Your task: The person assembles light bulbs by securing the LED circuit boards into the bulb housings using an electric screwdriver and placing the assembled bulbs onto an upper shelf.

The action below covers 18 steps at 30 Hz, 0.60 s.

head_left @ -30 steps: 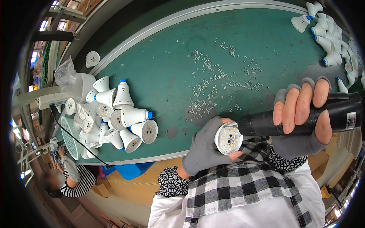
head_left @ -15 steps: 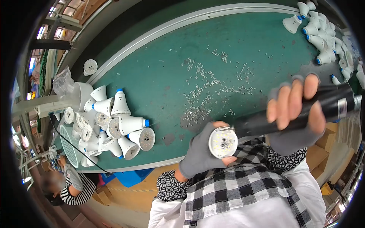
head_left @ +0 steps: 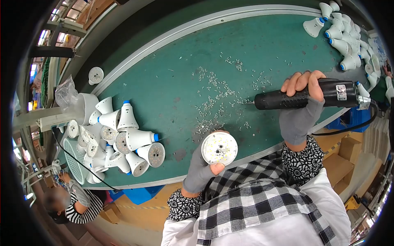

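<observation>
In my gloved left hand (head_left: 199, 172) is a white LED bulb (head_left: 219, 149), its round face of LED chips turned up toward me and my thumb on its rim. My right hand (head_left: 301, 96) is wrapped round a black electric screwdriver (head_left: 277, 99), held nearly level. The driver's thin bit points left, its tip over the small screws (head_left: 219, 96) scattered on the green tabletop (head_left: 172, 94). Whether a screw sits on the tip is too small to tell. Bulb and driver are apart.
Several white bulb housings (head_left: 141, 138) lie piled at the left, near a clear plastic bag (head_left: 67, 94). More bulbs (head_left: 347, 45) are heaped at the far right. The driver's black cable (head_left: 349, 130) trails off right. Another person (head_left: 80, 201) sits at the lower left.
The screwdriver has left the bulb's face and moved up, its tip now over the screws. My left hand has shifted left and slightly down with the bulb.
</observation>
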Each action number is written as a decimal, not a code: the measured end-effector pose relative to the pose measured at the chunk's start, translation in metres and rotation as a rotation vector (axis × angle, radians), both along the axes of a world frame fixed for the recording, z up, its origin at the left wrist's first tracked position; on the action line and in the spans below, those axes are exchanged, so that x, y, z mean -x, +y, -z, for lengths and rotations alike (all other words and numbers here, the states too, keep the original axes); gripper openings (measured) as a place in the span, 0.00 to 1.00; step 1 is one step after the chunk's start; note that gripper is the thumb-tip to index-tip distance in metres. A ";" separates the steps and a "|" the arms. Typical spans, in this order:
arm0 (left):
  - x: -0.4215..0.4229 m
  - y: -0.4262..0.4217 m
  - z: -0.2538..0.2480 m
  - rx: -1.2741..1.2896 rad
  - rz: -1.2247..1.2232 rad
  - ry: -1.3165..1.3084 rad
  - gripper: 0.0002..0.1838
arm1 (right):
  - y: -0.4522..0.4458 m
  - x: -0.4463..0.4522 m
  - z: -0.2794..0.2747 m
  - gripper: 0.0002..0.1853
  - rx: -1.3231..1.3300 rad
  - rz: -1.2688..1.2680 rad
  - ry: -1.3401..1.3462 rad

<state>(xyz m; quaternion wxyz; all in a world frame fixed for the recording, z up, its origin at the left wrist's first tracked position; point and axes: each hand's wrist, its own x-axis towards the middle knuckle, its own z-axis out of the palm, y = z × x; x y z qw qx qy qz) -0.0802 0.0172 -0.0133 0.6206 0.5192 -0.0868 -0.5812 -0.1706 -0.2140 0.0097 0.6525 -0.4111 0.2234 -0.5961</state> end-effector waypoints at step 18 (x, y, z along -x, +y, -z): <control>-0.004 -0.050 -0.001 0.219 0.202 -0.487 0.41 | -0.009 0.018 -0.012 0.08 -0.324 -0.070 -0.148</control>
